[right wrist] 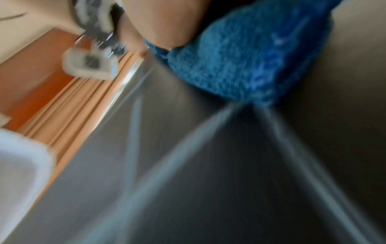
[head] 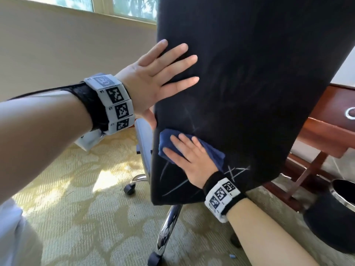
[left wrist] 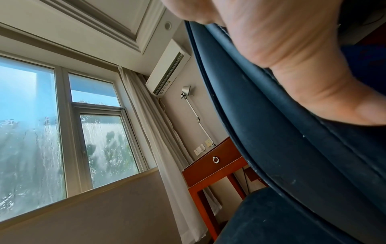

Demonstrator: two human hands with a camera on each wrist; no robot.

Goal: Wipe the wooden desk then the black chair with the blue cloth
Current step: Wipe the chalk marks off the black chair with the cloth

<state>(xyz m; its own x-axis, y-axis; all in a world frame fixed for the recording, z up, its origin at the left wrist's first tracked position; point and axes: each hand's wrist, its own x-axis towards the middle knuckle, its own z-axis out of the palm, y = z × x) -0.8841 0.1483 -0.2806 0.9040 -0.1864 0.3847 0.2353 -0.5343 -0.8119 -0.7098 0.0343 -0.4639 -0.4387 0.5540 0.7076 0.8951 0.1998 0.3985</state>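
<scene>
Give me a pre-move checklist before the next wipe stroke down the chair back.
1. Blue cloth flat under right hand: ok.
2. Left hand bracing the black chair backrest, fingers spread, thumb round its edge: ok.
3. Pale streaks on the lower backrest gone: not ok.
4. Black bin beside right forearm, apart: ok.
5. Wooden desk top wiped: cannot tell.

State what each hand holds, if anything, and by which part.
The right hand presses the blue cloth flat against the black chair back; no grip. The left hand steadies the chair's left edge, fingers straight.
</scene>
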